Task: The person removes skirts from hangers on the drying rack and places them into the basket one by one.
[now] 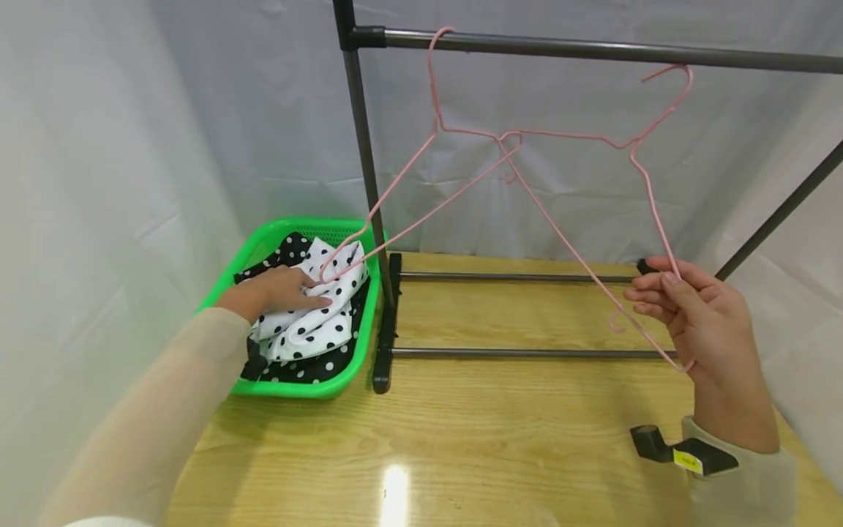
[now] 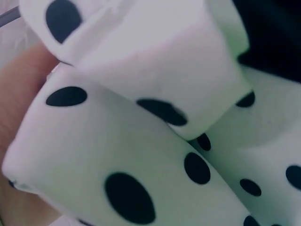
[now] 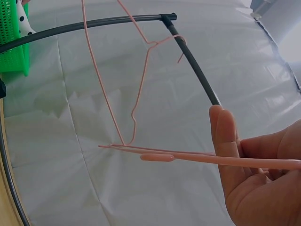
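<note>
2 hands: right [image 1: 685,307] pinches hanger [image 1: 648,197], left [image 1: 276,291] on cloth [image 1: 316,322]

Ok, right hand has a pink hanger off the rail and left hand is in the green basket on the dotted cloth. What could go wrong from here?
The hanger held by the right hand appears to overlap the hanging hanger near mid-rail, so pulling may snag it and drag it off the rail. The left hand rests on the white dotted cloth, which lies bundled with a black dotted cloth in the green basket; lifting may bring both.
</note>
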